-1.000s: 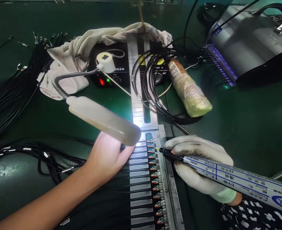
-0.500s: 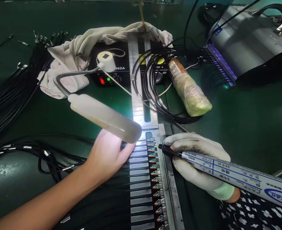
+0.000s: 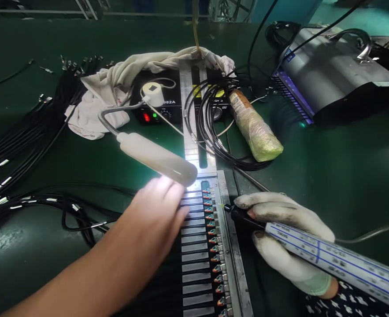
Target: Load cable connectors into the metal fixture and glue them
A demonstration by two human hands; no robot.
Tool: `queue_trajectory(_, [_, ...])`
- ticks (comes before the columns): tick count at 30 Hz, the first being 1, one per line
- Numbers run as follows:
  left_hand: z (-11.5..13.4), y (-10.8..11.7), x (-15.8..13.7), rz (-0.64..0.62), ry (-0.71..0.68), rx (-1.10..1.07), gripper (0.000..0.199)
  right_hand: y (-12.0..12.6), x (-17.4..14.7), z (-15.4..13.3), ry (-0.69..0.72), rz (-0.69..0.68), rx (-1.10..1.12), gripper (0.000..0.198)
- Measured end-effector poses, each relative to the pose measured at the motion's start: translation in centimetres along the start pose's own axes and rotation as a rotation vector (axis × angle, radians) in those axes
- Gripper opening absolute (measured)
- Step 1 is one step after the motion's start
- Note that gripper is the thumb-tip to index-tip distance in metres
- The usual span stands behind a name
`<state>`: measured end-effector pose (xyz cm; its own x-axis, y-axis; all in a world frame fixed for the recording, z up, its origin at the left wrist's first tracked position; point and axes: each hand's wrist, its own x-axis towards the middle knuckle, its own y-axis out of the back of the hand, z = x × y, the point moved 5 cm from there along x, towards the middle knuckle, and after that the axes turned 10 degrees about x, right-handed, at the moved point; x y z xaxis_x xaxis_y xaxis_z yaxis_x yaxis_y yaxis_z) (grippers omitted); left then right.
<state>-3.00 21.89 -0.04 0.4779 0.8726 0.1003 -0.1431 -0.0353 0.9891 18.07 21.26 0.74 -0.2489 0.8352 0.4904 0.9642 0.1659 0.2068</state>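
Right hand [image 3: 295, 215]: grip closed round tube [image 3: 339, 262]; left hand [image 3: 159, 211]: grip unclear; apparent step, dispensing beside connectors [image 3: 215, 249]; next calls for steady tip [image 3: 228, 208].

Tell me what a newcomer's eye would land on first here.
Most likely the white lamp near the middle, shining on the bare left hand and the metal fixture. Then the labelled tube at lower right, held in the gloved right hand. At upper right, the silver machine with its purple-lit edge also stands out.
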Motion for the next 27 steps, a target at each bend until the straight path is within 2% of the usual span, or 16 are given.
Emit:
queue_trajectory(5, [4.5,0.2,-2.6,0.023,-0.190,0.257,0.041,-1.1,0.1,0.0,0.059,-0.109,-0.171,0.022])
queue_trajectory(9, [6.2,-1.0,-3.6,-0.010,-0.227,0.344,0.052,-1.3,0.0,0.4,0.068,-0.104,-0.195,0.020])
queue_trajectory(16, [6.9,-2.2,-4.2,-0.102,-0.192,0.357,0.054,-1.2,-0.1,1.0,0.047,-0.099,-0.136,0.026])
queue_trajectory(27, [6.6,-2.0,-4.2,-0.159,-0.192,0.345,0.056,-1.1,-0.3,0.9,0.054,-0.145,-0.128,0.027])
